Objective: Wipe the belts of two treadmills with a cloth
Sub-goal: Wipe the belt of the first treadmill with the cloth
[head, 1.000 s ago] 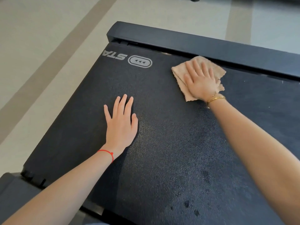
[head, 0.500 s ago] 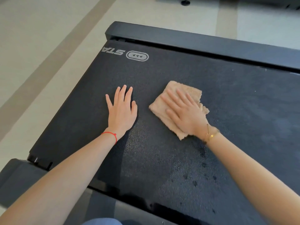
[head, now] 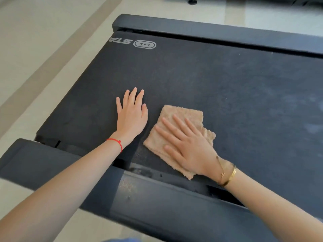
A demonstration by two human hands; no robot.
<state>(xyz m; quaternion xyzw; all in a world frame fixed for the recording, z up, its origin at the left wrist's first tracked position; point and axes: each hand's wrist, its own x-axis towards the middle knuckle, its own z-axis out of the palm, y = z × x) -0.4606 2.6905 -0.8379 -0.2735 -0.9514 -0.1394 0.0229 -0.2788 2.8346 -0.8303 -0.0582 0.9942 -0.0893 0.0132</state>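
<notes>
A black treadmill belt fills the middle of the head view, with a grey printed logo near its far left corner. A folded tan cloth lies on the belt close to its near edge. My right hand presses flat on the cloth with straight, spread fingers. My left hand rests flat on the bare belt just left of the cloth, fingers straight and together. Only one treadmill is in view.
A dark side rail runs along the far edge of the belt. The near side rail lies under my forearms, with dust and grit on it. Beige floor with a darker stripe lies to the left.
My right hand has dragged the cloth from the far rail across the belt to the near edge. My left hand has stayed flat on the belt.
</notes>
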